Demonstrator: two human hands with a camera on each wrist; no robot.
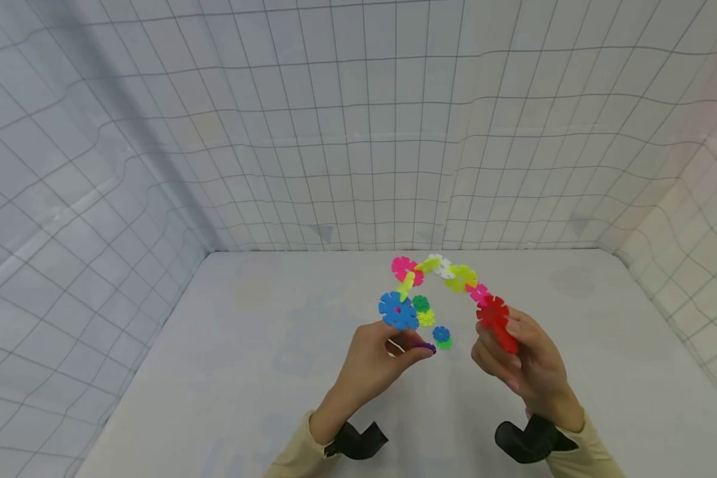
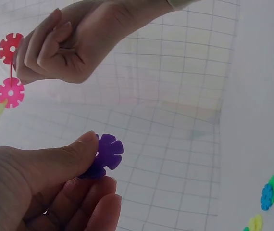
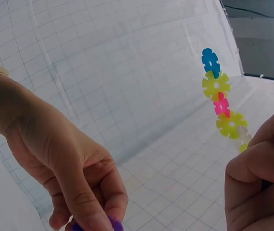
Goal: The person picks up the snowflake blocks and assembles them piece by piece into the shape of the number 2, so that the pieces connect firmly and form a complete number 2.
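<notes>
Well, right hand [image 1: 522, 352]: pinching the chain [image 1: 462, 277] by its red end [image 1: 492, 312]
Chain: above the table [image 1: 245, 365], probably light, weak-jointed; best held by an end disc
Left hand [image 1: 373, 355]: pinching a purple disc [image 2: 110, 153]
Loose discs [image 1: 441, 334]: on the table, short of its far edge

Left fingers [image 2: 83, 148] hide part of the purple disc [image 2: 110, 153], seemingly one side.

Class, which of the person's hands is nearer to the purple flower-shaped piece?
Left. The left hand pinches the purple piece; the right hand is apart from it, off to the right, holding a red piece.
</notes>
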